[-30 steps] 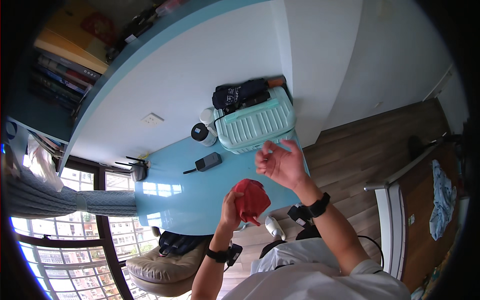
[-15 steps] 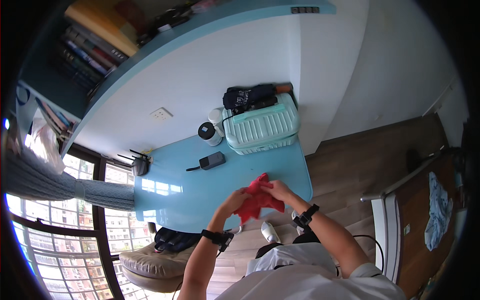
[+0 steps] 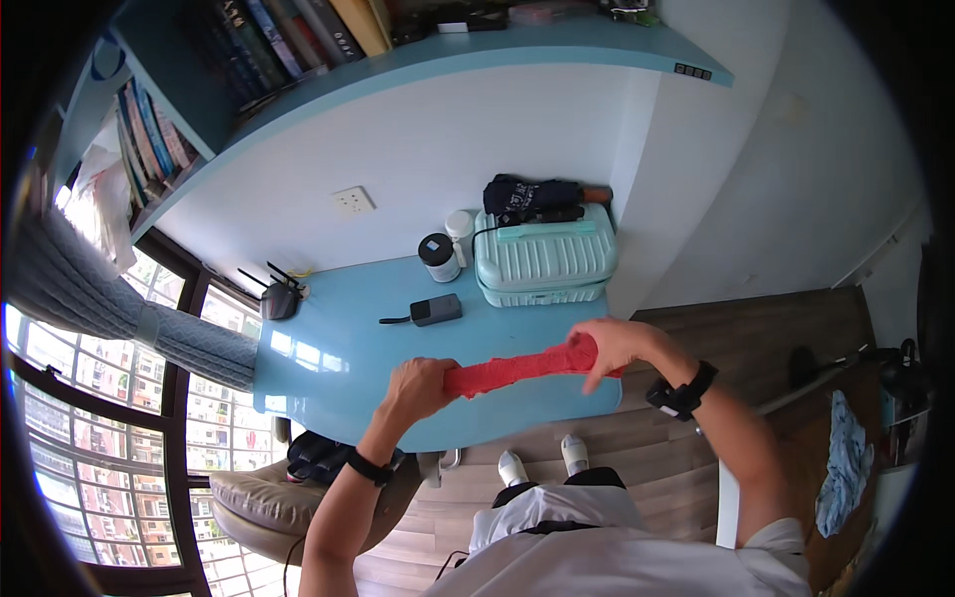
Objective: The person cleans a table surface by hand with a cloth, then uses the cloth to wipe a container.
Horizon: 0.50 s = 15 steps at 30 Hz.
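Observation:
A red cloth (image 3: 519, 369) is pulled into a long, narrow band above the front part of the blue desk (image 3: 348, 368). My left hand (image 3: 418, 389) is closed round one end of it, fingers wrapped. At the other end my right hand (image 3: 622, 346) grips the cloth, with a short bit of red showing past the fingers. The band runs almost level, rising slightly toward the right. Its exact kind cannot be made out.
On the desk stand a mint-green hard case (image 3: 547, 261) with a folded dark umbrella (image 3: 532, 194) on top, a black-lidded jar (image 3: 439, 259), a white bottle (image 3: 460, 227), a grey handheld device (image 3: 436, 310) and a router (image 3: 282, 297). A beige padded seat (image 3: 269, 507) is at the lower left.
My hands have moved apart, left hand leftward and right hand rightward and up. The cloth went from a bunched, crumpled shape to a stretched band. The view has shifted too.

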{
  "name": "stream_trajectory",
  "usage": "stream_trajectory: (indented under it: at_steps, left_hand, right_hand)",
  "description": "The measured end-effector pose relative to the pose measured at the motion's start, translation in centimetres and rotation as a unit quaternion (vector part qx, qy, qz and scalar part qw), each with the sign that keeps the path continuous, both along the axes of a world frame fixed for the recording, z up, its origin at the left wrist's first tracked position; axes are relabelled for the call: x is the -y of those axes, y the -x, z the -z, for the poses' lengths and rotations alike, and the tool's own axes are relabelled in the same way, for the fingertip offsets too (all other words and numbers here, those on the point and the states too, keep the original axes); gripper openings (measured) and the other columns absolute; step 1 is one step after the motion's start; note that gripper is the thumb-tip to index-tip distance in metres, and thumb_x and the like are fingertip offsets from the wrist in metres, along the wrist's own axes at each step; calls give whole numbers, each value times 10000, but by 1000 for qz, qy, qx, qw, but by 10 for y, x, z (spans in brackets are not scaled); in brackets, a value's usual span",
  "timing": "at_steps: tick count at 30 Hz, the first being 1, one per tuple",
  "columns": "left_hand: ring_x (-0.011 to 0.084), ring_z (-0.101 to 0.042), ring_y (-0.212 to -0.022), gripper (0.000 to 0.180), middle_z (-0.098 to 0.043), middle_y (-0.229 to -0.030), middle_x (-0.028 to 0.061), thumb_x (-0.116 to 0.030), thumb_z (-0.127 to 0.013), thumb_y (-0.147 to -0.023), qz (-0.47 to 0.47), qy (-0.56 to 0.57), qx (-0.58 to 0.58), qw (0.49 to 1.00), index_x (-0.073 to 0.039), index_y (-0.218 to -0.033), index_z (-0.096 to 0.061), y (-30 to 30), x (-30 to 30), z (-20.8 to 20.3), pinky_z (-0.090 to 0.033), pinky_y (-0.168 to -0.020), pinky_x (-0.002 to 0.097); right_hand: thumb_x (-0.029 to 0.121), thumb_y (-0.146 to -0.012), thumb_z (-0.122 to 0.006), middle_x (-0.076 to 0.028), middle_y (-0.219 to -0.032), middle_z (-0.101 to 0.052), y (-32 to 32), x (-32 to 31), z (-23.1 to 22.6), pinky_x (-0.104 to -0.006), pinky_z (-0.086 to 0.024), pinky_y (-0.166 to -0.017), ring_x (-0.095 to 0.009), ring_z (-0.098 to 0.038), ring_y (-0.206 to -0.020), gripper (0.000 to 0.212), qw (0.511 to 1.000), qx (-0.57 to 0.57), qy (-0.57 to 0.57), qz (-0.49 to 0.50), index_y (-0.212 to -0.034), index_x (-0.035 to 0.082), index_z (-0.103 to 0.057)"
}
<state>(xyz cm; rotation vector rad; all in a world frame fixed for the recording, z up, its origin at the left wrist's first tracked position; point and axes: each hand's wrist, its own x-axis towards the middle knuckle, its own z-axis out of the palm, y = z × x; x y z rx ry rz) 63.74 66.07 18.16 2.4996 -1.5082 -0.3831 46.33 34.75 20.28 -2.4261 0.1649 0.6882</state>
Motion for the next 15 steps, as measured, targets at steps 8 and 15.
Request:
stream_trajectory:
  at_steps: [8,15]
  left_hand:
    - [274,-676,-744,203,-677,-836,156,-62,-635,-849,-51,130,-165,976,15,-1037,-627,-70,-6,-65,-536,-679,372]
    - [204,-574,-751,229,-608,-875,127,-93,-567,-840,-31,265,-258,929,62,-1001,-622,-98,-15,-91,-491,-687,321]
  right_hand:
    - [345,-873,-656,-219,-825,-724,-43,5,-61,-443,-551,-828,-343,-699,-815,385,984,149,75,61,-947,-26,-723]
    - [212,-919,-590,-247,-790,-666,-50,-8,-131,-439,-512,-693,-365,-644,-723,248,954,281,54,92,-924,-25,-664]
